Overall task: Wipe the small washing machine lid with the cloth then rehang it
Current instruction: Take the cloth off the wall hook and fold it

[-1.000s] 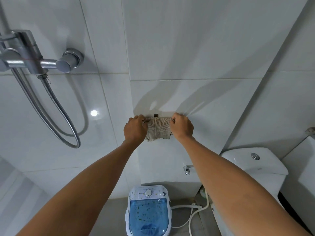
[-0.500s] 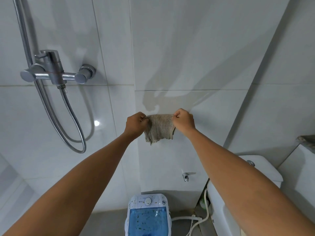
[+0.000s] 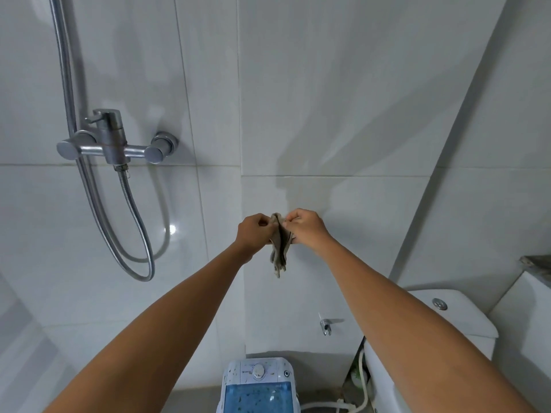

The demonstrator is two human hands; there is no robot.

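At six o'clock, nearest, stands the small white washing machine with its translucent blue lid (image 3: 258, 397), not yet wiped. Farther off, toward the white tiled wall (image 3: 328, 114), the left hand (image 3: 253, 234) and right hand (image 3: 307, 229) have closed together, each pinching the beige woven cloth (image 3: 279, 248). Spread wide half a second ago, the cloth now hangs bunched, apparently gathered for wiping.
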